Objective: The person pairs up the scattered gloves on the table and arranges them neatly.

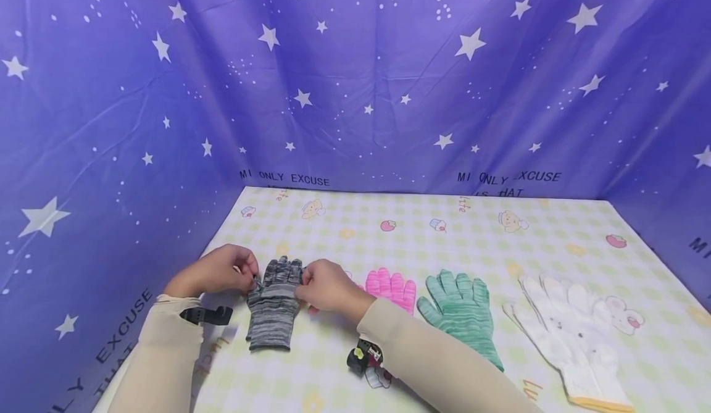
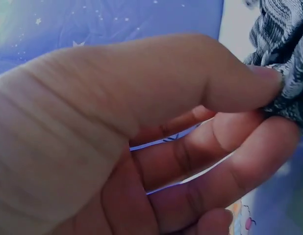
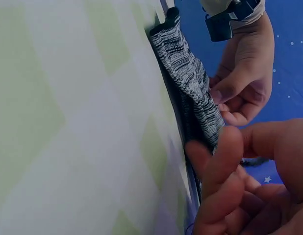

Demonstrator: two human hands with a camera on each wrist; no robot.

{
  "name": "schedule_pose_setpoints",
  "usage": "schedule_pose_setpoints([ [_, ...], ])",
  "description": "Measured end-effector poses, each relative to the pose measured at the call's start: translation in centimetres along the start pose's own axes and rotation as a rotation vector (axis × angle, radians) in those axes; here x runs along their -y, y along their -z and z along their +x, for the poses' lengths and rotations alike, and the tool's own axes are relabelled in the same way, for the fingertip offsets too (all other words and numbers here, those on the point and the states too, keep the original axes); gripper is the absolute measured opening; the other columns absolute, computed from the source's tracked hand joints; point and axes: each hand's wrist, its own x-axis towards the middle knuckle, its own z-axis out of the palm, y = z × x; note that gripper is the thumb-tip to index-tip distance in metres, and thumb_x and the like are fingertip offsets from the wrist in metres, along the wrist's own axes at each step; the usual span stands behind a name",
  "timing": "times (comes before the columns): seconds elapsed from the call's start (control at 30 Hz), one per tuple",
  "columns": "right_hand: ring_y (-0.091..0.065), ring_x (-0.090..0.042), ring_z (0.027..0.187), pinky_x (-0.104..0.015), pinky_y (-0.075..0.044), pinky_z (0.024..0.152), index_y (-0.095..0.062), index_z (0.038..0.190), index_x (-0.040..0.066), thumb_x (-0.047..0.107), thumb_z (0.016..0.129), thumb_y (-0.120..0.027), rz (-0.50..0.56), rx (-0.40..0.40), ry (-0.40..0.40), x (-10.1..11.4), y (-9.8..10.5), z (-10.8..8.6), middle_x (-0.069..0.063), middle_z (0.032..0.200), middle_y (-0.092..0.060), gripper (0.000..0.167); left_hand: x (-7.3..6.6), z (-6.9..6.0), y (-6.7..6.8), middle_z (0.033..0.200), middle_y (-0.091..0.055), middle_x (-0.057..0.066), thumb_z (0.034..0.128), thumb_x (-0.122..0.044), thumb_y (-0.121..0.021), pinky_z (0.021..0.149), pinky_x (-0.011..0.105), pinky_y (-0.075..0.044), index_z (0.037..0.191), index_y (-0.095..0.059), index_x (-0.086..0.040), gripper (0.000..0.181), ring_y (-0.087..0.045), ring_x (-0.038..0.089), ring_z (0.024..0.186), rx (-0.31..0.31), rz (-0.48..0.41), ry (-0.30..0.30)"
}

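Observation:
A black-and-grey knitted glove (image 1: 272,321) lies at the left of the table, fingers pointing away and cuff toward me. At its left edge my left hand (image 1: 219,271) pinches the knit between thumb and forefinger; the left wrist view shows the pinched fabric (image 2: 294,46) up close. My right hand (image 1: 329,286) grips the opposite edge near the base of the glove's fingers, its own fingers curled. From the right wrist view, the glove (image 3: 183,63) appears slightly raised along its side, and the right fingertips partly cover it.
Right of the hands lie a pink glove (image 1: 391,286), partly behind my right sleeve, a green glove (image 1: 461,305) and white gloves (image 1: 577,326) with a yellow cuff edge. A checked cloth (image 1: 389,246) covers the table. Blue star-printed curtains (image 1: 378,79) stand behind and beside it.

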Motion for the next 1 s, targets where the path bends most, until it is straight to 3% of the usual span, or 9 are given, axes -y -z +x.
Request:
schedule_pose_setpoints([
  [0.3, -0.067, -0.019, 0.052, -0.024, -0.044, 0.049, -0.063, 0.086, 0.009, -0.002, 0.086, -0.071, 0.103, -0.067, 0.037, 0.4, 0.6, 0.1, 0.001, 0.064, -0.066, 0.013, -1.2, -0.3, 0.3, 0.078, -0.064, 0.005, 0.0784, 0.004, -0.068, 0.059, 0.026, -0.047, 0.092, -0.068, -0.003, 0.015, -0.057, 0.015, 0.067, -0.186, 0.024, -0.040],
  [0.43, -0.067, -0.016, 0.053, -0.023, -0.046, 0.051, -0.063, 0.086, 0.010, 0.000, 0.087, -0.072, 0.063, -0.067, 0.042, 0.3, 0.4, 0.2, 0.003, 0.064, -0.065, 0.014, -1.0, -0.1, 0.3, 0.078, -0.063, 0.005, 0.0786, 0.005, -0.067, 0.059, 0.028, -0.046, 0.091, -0.068, -0.002, 0.014, -0.056, 0.016, 0.067, -0.221, 0.048, -0.022],
  [0.57, -0.065, -0.011, 0.052, -0.023, -0.049, 0.059, -0.062, 0.085, 0.012, 0.007, 0.088, -0.075, 0.005, -0.027, 0.017, 0.0, 0.0, 0.4, 0.005, 0.062, -0.064, 0.014, -0.5, 0.3, 0.1, 0.078, -0.065, 0.003, 0.0826, -0.001, -0.068, 0.065, 0.030, -0.047, 0.091, -0.069, -0.003, 0.009, -0.057, 0.016, 0.070, -0.213, 0.119, 0.028],
  [0.67, -0.066, -0.011, 0.052, -0.024, -0.051, 0.061, -0.062, 0.087, 0.011, 0.010, 0.087, -0.077, 0.012, -0.013, 0.004, -0.2, -0.1, 0.6, 0.003, 0.060, -0.063, 0.015, -0.3, 0.4, -0.1, 0.080, -0.068, 0.001, 0.0873, -0.011, -0.071, 0.070, 0.033, -0.047, 0.092, -0.072, -0.007, 0.006, -0.059, 0.015, 0.073, -0.165, 0.158, 0.055],
  [0.83, -0.059, -0.007, 0.060, -0.024, -0.049, 0.063, -0.065, 0.081, 0.014, 0.011, 0.081, -0.080, -0.029, -0.026, 0.031, -0.3, -0.1, 0.8, 0.007, 0.066, -0.062, 0.016, 0.0, 0.7, -0.6, 0.082, -0.069, -0.001, 0.0808, -0.020, -0.084, 0.074, 0.034, -0.048, 0.092, -0.073, -0.008, 0.020, -0.060, 0.015, 0.076, -0.055, 0.137, 0.057],
  [1.0, -0.053, -0.008, 0.059, -0.024, -0.045, 0.062, -0.066, 0.075, 0.016, 0.009, 0.075, -0.082, -0.005, -0.028, 0.056, -0.4, -0.3, 0.7, 0.008, 0.065, -0.060, 0.017, 0.0, 1.0, -1.1, 0.076, -0.066, -0.004, 0.0770, -0.013, -0.086, 0.069, 0.032, -0.046, 0.084, -0.070, -0.009, 0.018, -0.057, 0.014, 0.069, -0.020, 0.137, 0.035],
])
